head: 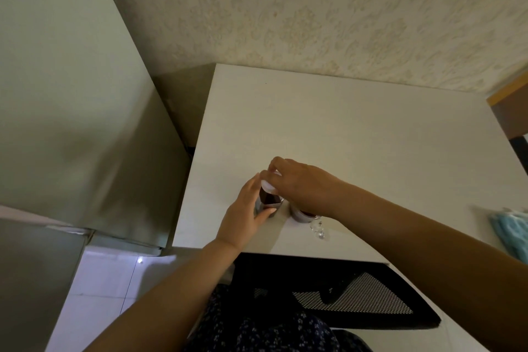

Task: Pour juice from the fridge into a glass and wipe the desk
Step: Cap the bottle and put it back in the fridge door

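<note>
Two bare hands are seen at work near the front-left part of a white tabletop (357, 123). At the far left stands the grey fridge (71, 108), its side close to the tabletop's left edge, with a narrow dark gap between them. The left hand (245, 214) is wrapped around the side of a small juice bottle (267, 200) holding dark liquid; its fingers (264, 213) are curled against the bottle's body, so the bottle is gripped upright on the tabletop. A white cap (268, 184) at the bottle's top is pinched by the fingers (274, 168) of the right hand (303, 183), which is arched over it from above. Whether the cap is fastened or loose cannot be told. Just beside the bottle, to its right and partly hidden under the right wrist, a glass (304, 216) with dark juice in it is set on the tabletop. A small clear object (318, 230) lies just right of the glass, near the front edge; what it is cannot be made out. Bottle and glass are placed close to the front edge, while a wide bare stretch of tabletop is left behind them up to the patterned wall (314, 8). At the far right edge a light blue cloth (511, 231) is seen, well apart from the glass. Below the front edge a black mesh chair (343, 294) is tucked.
</note>
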`<state>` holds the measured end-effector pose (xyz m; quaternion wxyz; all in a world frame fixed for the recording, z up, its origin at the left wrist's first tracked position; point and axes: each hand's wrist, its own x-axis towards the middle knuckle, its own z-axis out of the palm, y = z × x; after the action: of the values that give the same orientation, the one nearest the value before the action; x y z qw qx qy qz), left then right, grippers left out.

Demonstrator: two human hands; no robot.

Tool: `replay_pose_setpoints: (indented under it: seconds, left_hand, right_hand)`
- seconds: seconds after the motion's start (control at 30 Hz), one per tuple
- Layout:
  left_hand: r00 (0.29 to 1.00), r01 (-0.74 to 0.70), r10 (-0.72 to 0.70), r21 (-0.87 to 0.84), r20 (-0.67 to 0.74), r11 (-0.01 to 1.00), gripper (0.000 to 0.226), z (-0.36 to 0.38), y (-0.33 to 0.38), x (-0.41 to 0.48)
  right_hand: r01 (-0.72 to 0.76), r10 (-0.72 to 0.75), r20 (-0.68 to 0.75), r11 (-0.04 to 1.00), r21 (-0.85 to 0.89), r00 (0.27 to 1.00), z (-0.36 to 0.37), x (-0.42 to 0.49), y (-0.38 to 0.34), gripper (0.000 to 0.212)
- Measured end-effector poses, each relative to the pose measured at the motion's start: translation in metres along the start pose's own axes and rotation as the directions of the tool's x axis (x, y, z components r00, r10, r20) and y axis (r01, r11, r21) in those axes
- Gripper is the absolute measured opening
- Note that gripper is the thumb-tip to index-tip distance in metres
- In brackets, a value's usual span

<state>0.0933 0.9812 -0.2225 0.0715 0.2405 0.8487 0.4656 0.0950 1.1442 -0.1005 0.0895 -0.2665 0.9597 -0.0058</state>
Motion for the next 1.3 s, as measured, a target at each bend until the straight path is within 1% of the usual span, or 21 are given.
replay_pose_setpoints:
  seconds: [0.03, 0.1, 0.17, 0.23, 0.27, 0.33, 0.4, 0.43, 0.5, 0.6, 0.63, 0.7, 0.77, 0.83, 0.9, 1.03, 1.1, 1.13, 1.2, 1.27, 1.3]
  left_hand:
    - [1.0, -0.008, 0.008, 0.009, 0.005, 1.0, 0.067, -0.001, 0.0, 0.001]
    - [0.999, -0.022, 0.022, 0.016, 0.027, 1.0, 0.065, -0.004, -0.001, 0.002]
    - [0.998, -0.031, 0.03, 0.023, 0.057, 0.999, 0.066, -0.007, -0.005, 0.003]
    - [0.996, -0.036, 0.033, 0.039, 0.08, 0.999, 0.067, -0.009, -0.007, 0.004]
    - [0.996, -0.035, 0.031, 0.037, 0.086, 0.999, 0.066, -0.01, -0.007, 0.005]
    - [0.995, -0.02, 0.018, 0.014, 0.095, 1.0, 0.064, -0.01, -0.004, 0.007]
    - [0.993, 0.015, -0.014, -0.008, 0.116, 1.0, 0.063, -0.011, -0.004, 0.008]
    - [0.992, 0.024, -0.022, -0.009, 0.122, 1.0, 0.063, -0.013, -0.004, 0.008]
    - [0.991, 0.011, -0.011, 0.001, 0.13, 1.0, 0.064, -0.014, -0.004, 0.009]
    - [0.988, -0.027, 0.023, 0.026, 0.152, 0.999, 0.067, -0.012, -0.003, 0.008]
    - [0.988, -0.031, 0.026, 0.029, 0.152, 0.999, 0.067, -0.012, -0.002, 0.008]
    - [0.989, -0.015, 0.011, 0.026, 0.148, 1.0, 0.067, -0.012, -0.002, 0.009]
    - [0.989, 0.013, -0.014, 0.008, 0.147, 1.0, 0.064, -0.014, -0.003, 0.009]
    - [0.989, 0.026, -0.026, -0.001, 0.144, 1.0, 0.06, -0.013, -0.003, 0.008]
    - [0.99, 0.024, -0.024, 0.004, 0.142, 1.0, 0.059, -0.011, -0.003, 0.007]
    - [0.987, 0.009, -0.012, 0.02, 0.159, 1.0, 0.064, -0.014, -0.005, 0.009]
    - [0.985, -0.003, -0.002, 0.029, 0.174, 1.0, 0.065, -0.018, -0.006, 0.012]
    - [0.984, -0.004, -0.001, 0.025, 0.178, 1.0, 0.064, -0.019, -0.005, 0.013]
    - [0.985, -0.017, 0.011, 0.031, 0.175, 0.999, 0.067, -0.02, -0.004, 0.014]
    - [0.986, -0.035, 0.028, 0.04, 0.164, 0.999, 0.073, -0.02, -0.004, 0.016]
    - [0.986, -0.045, 0.039, 0.039, 0.163, 0.998, 0.076, -0.019, -0.005, 0.017]
  right_hand:
    - [-0.003, 0.003, 0.016, 1.0, -0.005, 1.0, 0.002, 0.001, 0.0, 0.048]
    - [0.015, -0.017, -0.045, 0.999, -0.052, 0.999, 0.007, 0.005, 0.001, 0.041]
    - [0.083, -0.094, -0.077, 0.988, -0.133, 0.993, 0.01, 0.011, 0.007, 0.041]
    - [0.12, -0.123, -0.008, 0.977, -0.176, 0.992, 0.01, 0.015, 0.008, 0.04]
    - [0.076, -0.072, 0.028, 0.983, -0.166, 0.997, 0.007, 0.016, 0.005, 0.039]
    - [-0.1, 0.107, 0.048, 0.987, -0.124, 0.993, 0.005, 0.02, -0.008, 0.04]
    - [-0.299, 0.305, 0.126, 0.952, -0.065, 0.944, 0.003, 0.028, -0.022, 0.04]
    - [-0.337, 0.341, 0.146, 0.94, -0.05, 0.929, 0.002, 0.03, -0.025, 0.039]
    - [-0.255, 0.26, 0.116, 0.965, -0.055, 0.959, 0.001, 0.029, -0.019, 0.04]
    - [-0.001, 0.011, 0.134, 0.997, -0.074, 0.991, -0.001, 0.016, 0.005, 0.04]
    - [0.014, -0.005, 0.135, 0.998, -0.066, 0.991, -0.001, 0.014, 0.007, 0.04]
    - [-0.048, 0.052, 0.106, 0.998, -0.043, 0.993, -0.001, 0.018, 0.0, 0.041]
    - [-0.165, 0.165, 0.085, 0.986, -0.008, 0.983, 0.001, 0.026, -0.013, 0.039]
    - [-0.334, 0.331, 0.072, 0.942, 0.04, 0.941, 0.007, 0.032, -0.021, 0.033]
    - [-0.451, 0.446, 0.075, 0.89, 0.067, 0.892, 0.012, 0.033, -0.025, 0.029]
    - [-0.524, 0.512, 0.122, 0.846, 0.098, 0.85, 0.01, 0.035, -0.027, 0.031]
    - [-0.499, 0.486, 0.132, 0.861, 0.095, 0.864, 0.005, 0.031, -0.022, 0.043]
    - [-0.463, 0.455, 0.103, 0.884, 0.068, 0.884, 0.005, 0.024, -0.019, 0.05]
    - [-0.373, 0.373, -0.064, 0.928, 0.015, 0.926, 0.009, 0.005, -0.013, 0.058]
    - [-0.323, 0.317, -0.203, 0.946, 0.006, 0.926, 0.017, -0.015, -0.01, 0.057]
    - [-0.311, 0.305, -0.232, 0.95, 0.009, 0.924, 0.023, -0.024, -0.009, 0.056]
